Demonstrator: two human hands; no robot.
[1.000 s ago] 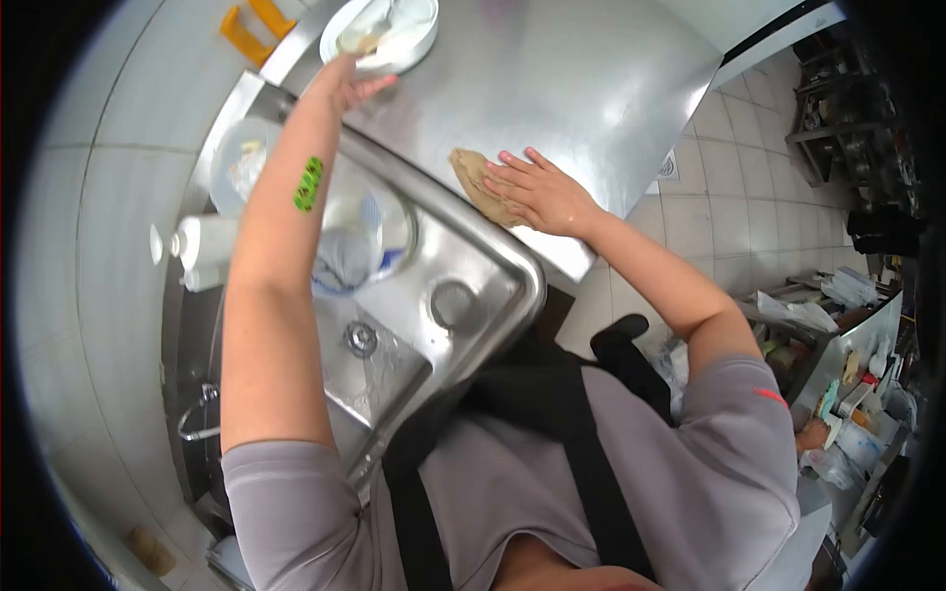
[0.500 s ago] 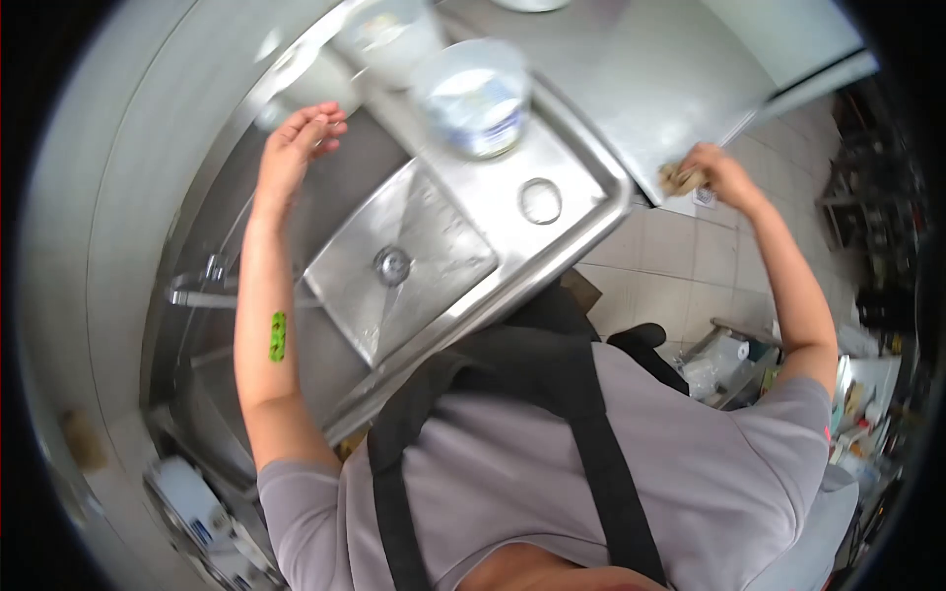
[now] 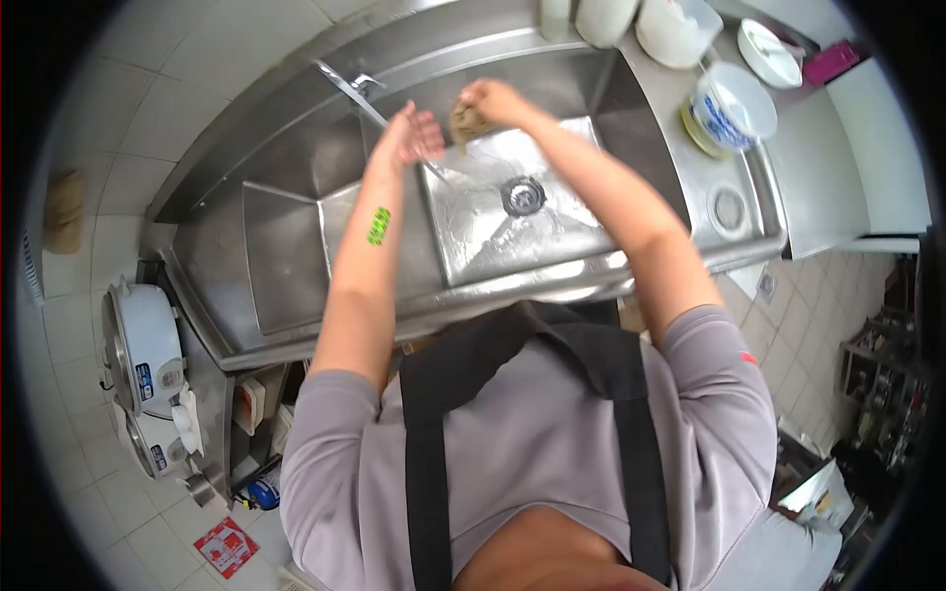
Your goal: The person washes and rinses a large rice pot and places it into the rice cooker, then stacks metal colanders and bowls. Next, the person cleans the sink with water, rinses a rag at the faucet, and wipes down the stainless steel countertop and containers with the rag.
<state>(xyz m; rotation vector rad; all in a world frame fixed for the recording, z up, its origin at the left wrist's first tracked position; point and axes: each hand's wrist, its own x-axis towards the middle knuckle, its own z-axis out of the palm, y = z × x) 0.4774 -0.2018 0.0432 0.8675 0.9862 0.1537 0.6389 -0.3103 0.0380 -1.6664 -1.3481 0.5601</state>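
Observation:
Over the right-hand basin of a steel sink (image 3: 591, 268), my right hand (image 3: 496, 100) grips a crumpled brown cloth (image 3: 467, 122) that hangs from the fingers. My left hand (image 3: 412, 136) is just left of the cloth, with its fingers apart and holding nothing; it does not visibly touch the cloth. A metal faucet (image 3: 347, 87) reaches down from the back rim toward my left hand, which hides part of its spout. A thin stream seems to fall below it. The basin floor is wet around a round drain (image 3: 523, 196).
On the right counter stand a clear plastic tub (image 3: 731, 110) with a blue label, a white bowl (image 3: 770, 55) and a white jug (image 3: 678, 32). A round ring (image 3: 728, 210) lies at the counter's front. Rice cookers (image 3: 148, 340) stand at the left.
My right hand has brought the cloth from the far right counter edge to over the basin. My left hand is now beside it near the faucet. The view has turned toward the sink.

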